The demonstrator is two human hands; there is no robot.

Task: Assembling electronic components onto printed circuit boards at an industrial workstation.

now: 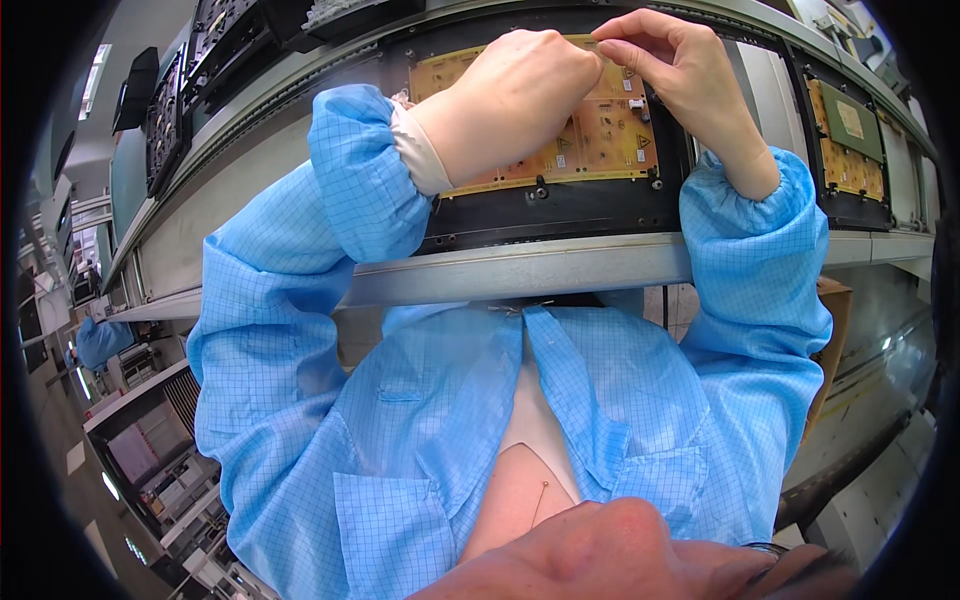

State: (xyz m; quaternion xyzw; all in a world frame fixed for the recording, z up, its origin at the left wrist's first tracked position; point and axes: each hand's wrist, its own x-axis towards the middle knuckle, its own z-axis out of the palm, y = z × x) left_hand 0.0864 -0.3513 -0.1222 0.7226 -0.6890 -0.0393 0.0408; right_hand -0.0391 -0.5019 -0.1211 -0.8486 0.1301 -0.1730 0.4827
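Note:
A yellow-brown circuit board [610, 150] lies in a black carrier frame [560, 206] on the conveyor line before me. Over its left and middle part, my left hand [515, 100] is closed, the back of the hand up and the fingertips hidden. My right hand [682, 80] is above the board's far right corner, thumb and forefinger drawn together in a pinch. Both hands' fingers meet close to each other at the board's far edge. Whatever lies between them is too small or too covered to make out. A small white component [637, 104] stands on the board beneath my right hand.
A metal rail [530, 275] runs along the near side of the conveyor. To the right, another carrier holds a board with a green plate [853, 122]. Black racks [225, 40] stand at the far left. A person in blue [100, 342] is in the left background.

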